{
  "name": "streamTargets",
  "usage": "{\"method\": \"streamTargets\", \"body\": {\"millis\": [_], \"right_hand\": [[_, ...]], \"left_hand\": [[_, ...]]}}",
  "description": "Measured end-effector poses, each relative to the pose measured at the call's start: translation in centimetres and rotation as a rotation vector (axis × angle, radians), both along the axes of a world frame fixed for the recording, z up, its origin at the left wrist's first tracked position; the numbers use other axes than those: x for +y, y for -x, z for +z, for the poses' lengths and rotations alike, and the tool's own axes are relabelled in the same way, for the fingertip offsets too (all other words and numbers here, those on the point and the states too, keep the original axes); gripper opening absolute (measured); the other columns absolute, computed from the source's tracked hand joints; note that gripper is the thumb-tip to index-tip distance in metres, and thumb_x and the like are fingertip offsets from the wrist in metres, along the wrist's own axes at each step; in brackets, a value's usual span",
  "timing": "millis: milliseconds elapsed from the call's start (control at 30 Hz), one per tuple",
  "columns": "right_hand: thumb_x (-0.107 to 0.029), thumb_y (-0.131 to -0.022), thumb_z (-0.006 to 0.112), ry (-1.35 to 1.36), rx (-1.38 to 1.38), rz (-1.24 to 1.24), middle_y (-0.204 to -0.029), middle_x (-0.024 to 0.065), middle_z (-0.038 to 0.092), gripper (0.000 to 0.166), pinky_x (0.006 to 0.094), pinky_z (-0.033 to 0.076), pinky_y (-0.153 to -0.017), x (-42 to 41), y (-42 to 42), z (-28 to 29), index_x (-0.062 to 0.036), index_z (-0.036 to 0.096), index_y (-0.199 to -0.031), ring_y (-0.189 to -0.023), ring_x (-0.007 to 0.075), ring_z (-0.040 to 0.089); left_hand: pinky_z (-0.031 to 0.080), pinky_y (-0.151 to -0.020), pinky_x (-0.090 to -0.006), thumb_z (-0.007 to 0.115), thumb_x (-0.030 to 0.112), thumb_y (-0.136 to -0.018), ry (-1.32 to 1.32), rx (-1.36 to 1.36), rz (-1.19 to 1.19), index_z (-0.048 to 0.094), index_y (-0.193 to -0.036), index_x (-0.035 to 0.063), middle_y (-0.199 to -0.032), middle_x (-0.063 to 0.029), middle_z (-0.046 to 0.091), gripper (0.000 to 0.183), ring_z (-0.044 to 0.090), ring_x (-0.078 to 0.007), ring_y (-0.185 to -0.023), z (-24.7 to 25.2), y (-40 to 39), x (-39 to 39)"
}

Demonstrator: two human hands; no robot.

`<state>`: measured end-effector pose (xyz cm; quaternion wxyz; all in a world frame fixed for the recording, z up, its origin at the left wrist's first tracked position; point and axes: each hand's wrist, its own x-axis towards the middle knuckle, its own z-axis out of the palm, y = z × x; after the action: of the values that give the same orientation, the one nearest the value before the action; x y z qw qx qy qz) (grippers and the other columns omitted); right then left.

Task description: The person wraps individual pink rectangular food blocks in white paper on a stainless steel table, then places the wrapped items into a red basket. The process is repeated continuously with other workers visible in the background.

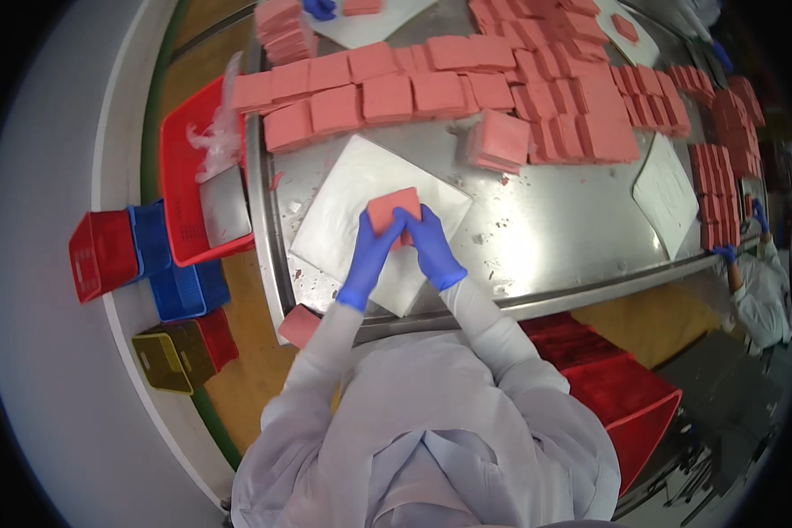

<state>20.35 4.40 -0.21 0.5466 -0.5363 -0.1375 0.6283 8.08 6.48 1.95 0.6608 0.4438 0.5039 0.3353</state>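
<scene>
Both my hands wear blue gloves. My left hand [374, 254] grips the left side of a square pink slab [393, 202], and my right hand [433, 245] holds its right side, with the thumbs meeting on top. The slab is over a white board [343, 191] that lies turned on the metal table. What the slab is made of cannot be told. Long rows of similar pink slabs [387, 99] run behind the board. A separate stack of slabs [501, 140] stands to the right. Another pink slab [299, 325] lies at the table's near left corner.
A red plastic crate [178, 191] holding clear plastic film and a metal sheet adjoins the table's left edge. Red crates [624, 389] stand below the near edge at right. A second white board [666, 191] lies farther right. Gloved co-workers are at the far and right sides.
</scene>
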Motion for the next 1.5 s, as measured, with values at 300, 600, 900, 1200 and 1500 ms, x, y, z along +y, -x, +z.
{"method": "streamTargets", "body": {"millis": [300, 600, 900, 1200, 1500], "right_hand": [[-0.023, -0.086, 0.070, -0.479, -0.384, 0.205, -0.110, 0.0127, 0.065, 0.047, 0.0305, 0.048, -0.088, 2.3, 2.9, 16.1, 0.0009, 0.053, -0.123, -0.101, 0.0138, 0.060], [-0.026, -0.076, 0.072, -0.476, -1.445, 0.943, -0.107, 0.0099, 0.057, 0.049, 0.0403, 0.042, -0.090, -7.8, 0.4, -0.6, -0.0121, 0.057, -0.121, -0.102, 0.0282, 0.053], [-0.015, -0.077, 0.066, -0.535, -1.436, 0.843, -0.094, 0.0087, 0.058, 0.024, 0.0417, 0.045, -0.080, -6.3, -1.3, -1.7, -0.0109, 0.063, -0.101, -0.091, 0.0282, 0.056], [-0.017, -0.074, 0.073, -0.566, -1.316, 0.785, -0.100, 0.0123, 0.060, 0.038, 0.0431, 0.044, -0.086, -6.6, -0.9, 0.9, -0.0091, 0.062, -0.110, -0.096, 0.0321, 0.057], [-0.024, -0.072, 0.077, -0.419, -0.998, 0.341, -0.115, 0.0187, 0.054, 0.054, 0.0384, 0.045, -0.095, -1.5, 0.3, -0.9, -0.0018, 0.055, -0.115, -0.113, 0.0336, 0.053]], "left_hand": [[0.044, -0.082, -0.0420, 0.069, 0.022, -0.080, -0.753, 0.778, -0.623, 0.061, -0.090, 0.0082, -0.094, -0.0104, 0.057, 0.019, 0.055, -0.0299, -0.092, -1.9, 6.8, -8.2], [0.047, -0.084, -0.0399, 0.073, 0.017, -0.076, -0.606, 0.575, -0.287, 0.062, -0.095, 0.0059, -0.102, -0.0107, 0.061, 0.024, 0.058, -0.0277, -0.094, 1.7, 5.8, -4.4], [0.045, -0.088, -0.0384, 0.076, 0.021, -0.074, -0.584, 0.510, -0.217, 0.061, -0.092, 0.0079, -0.101, -0.0076, 0.060, 0.027, 0.057, -0.0245, -0.099, -1.2, 6.5, -4.4], [0.050, -0.080, -0.0357, 0.072, 0.016, -0.081, -0.342, 0.431, -0.149, 0.064, -0.087, 0.0043, -0.088, -0.0097, 0.064, 0.016, 0.063, -0.0271, -0.084, -1.7, 7.7, -3.5], [0.048, -0.090, -0.0376, 0.076, 0.019, -0.075, -0.759, 0.831, -0.748, 0.064, -0.102, 0.0066, -0.114, -0.0130, 0.058, 0.032, 0.056, -0.0287, -0.107, -3.1, 10.4, -5.8]]}}
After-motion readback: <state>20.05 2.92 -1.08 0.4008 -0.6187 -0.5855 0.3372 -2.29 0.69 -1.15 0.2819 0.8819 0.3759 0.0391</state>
